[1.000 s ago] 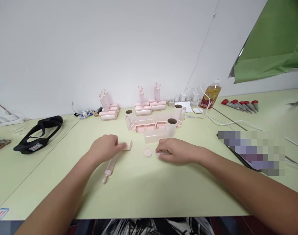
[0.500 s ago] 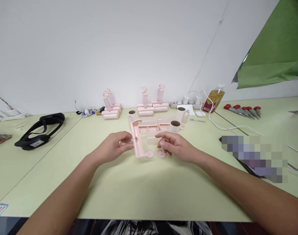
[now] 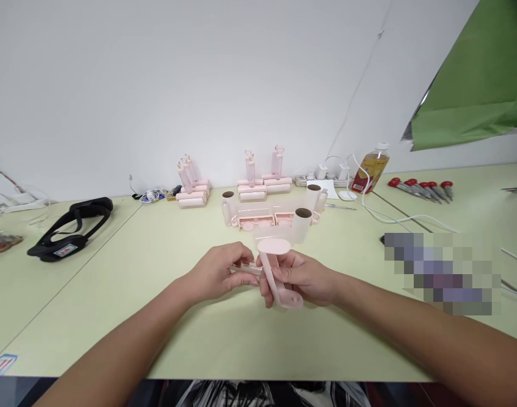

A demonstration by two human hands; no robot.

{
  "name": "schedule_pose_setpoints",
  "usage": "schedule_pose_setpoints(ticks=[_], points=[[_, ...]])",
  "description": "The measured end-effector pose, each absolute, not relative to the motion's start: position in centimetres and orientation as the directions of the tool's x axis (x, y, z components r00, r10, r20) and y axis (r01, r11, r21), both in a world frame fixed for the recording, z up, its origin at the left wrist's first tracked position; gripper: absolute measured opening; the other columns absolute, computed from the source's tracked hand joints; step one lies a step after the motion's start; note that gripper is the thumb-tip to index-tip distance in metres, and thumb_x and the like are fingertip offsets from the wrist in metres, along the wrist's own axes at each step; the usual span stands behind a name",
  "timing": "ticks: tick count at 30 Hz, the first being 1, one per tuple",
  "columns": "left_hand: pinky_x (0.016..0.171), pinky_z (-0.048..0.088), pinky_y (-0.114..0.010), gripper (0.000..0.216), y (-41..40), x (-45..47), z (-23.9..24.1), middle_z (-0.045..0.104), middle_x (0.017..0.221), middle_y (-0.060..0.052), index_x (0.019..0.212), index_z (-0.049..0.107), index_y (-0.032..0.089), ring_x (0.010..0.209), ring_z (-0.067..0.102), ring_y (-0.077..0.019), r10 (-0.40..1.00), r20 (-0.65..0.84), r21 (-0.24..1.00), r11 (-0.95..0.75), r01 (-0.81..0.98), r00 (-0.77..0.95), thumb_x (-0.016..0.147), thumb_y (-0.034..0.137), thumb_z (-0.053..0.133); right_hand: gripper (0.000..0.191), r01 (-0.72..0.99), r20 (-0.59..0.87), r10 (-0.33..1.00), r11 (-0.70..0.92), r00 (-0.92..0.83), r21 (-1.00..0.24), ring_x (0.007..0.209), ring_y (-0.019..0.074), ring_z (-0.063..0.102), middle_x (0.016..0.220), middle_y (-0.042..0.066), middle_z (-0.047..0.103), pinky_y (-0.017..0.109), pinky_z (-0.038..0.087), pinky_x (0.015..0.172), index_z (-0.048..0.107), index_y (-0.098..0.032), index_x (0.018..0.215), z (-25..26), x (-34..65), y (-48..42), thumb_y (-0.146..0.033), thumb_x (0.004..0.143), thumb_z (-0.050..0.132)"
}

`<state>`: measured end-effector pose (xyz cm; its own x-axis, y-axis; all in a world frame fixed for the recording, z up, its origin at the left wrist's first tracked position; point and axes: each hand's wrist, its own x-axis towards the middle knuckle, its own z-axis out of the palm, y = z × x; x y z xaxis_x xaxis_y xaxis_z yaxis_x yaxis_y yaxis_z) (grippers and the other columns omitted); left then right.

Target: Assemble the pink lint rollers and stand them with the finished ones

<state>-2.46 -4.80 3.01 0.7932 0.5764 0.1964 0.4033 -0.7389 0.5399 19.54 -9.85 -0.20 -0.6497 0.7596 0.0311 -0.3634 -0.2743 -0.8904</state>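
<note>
My right hand is closed around a pale pink plastic bracket with a rounded end plate at the top and a lobed end with a small hole at the bottom. My left hand pinches a clear tube-like handle that points at the bracket's side and meets it near the right fingers. Whether the two parts are joined cannot be made out. Behind the hands lie open pink trays with round discs in them. White rolls with brown cores stand beside these trays.
Pink rollers with upright clear handles stand along the wall. To the right are a drink bottle, white cables, red-handled tools and a blurred-out object. A black head strap lies at left.
The pink bracket has moved right and been turned, from beside my left hand into my right hand's grip. My left hand has moved right and now shows a clear handle between its fingers.
</note>
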Motion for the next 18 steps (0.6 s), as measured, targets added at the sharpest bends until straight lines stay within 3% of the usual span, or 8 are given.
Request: schedule_pose_setpoints(ticks=[8,11,13,15,18], points=[[0.070,0.042,-0.026,0.031,-4.6,-2.2,2.9,0.064,0.088,-0.005,0.102,0.059,0.021,0.081,0.058,-0.0175,0.408,0.268,0.323,-0.891,0.318,0.873,0.093,0.048,0.047,0.034,-0.217,0.077,0.776,-0.078,-0.626,-0.973,0.065,0.0146,0.062,0.068,0.004,0.066,0.030,0.048,0.066,0.061,-0.014,0.074,0.9,20.1,-9.9,-0.046,0.078,0.071],[0.066,0.041,-0.026,0.033,-3.6,-3.0,3.1,0.062,0.086,-0.004,0.102,0.058,0.019,0.075,0.057,-0.0161,0.552,0.270,0.331,-0.823,0.462,0.789,0.093,0.049,0.045,0.034,-0.185,0.080,0.860,-0.016,-0.504,-0.983,0.062,0.0135,0.060,0.072,0.004,0.066,0.030,0.048,0.064,0.059,-0.016,0.076,2.2,20.9,-9.8,-0.047,0.079,0.069],[0.064,0.041,-0.026,0.034,-2.8,-3.8,3.4,0.062,0.086,-0.003,0.098,0.059,0.020,0.072,0.056,-0.0154,0.694,0.206,0.350,-0.711,0.610,0.690,0.092,0.050,0.044,0.032,-0.138,0.119,0.940,0.078,-0.320,-0.987,0.064,0.0135,0.060,0.077,0.003,0.065,0.029,0.047,0.063,0.058,-0.018,0.081,3.1,21.7,-9.5,-0.048,0.080,0.068],[0.061,0.040,-0.027,0.035,-1.9,-4.6,3.6,0.063,0.087,-0.003,0.093,0.061,0.021,0.071,0.057,-0.0161,0.796,0.101,0.328,-0.593,0.735,0.597,0.089,0.052,0.045,0.029,0.011,0.196,0.972,0.198,-0.127,-0.980,0.067,0.0144,0.059,0.081,0.003,0.065,0.028,0.046,0.062,0.057,-0.019,0.086,3.8,22.6,-9.1,-0.047,0.081,0.066],[0.058,0.038,-0.028,0.033,-0.7,-5.7,3.4,0.064,0.087,-0.004,0.083,0.063,0.021,0.072,0.058,-0.0186,0.857,-0.047,0.230,-0.490,0.841,0.512,0.084,0.052,0.049,0.022,0.383,0.304,0.953,0.284,-0.007,-0.879,0.066,0.0153,0.056,0.076,0.002,0.063,0.028,0.043,0.061,0.059,-0.020,0.084,4.1,23.5,-8.5,-0.042,0.084,0.063]])
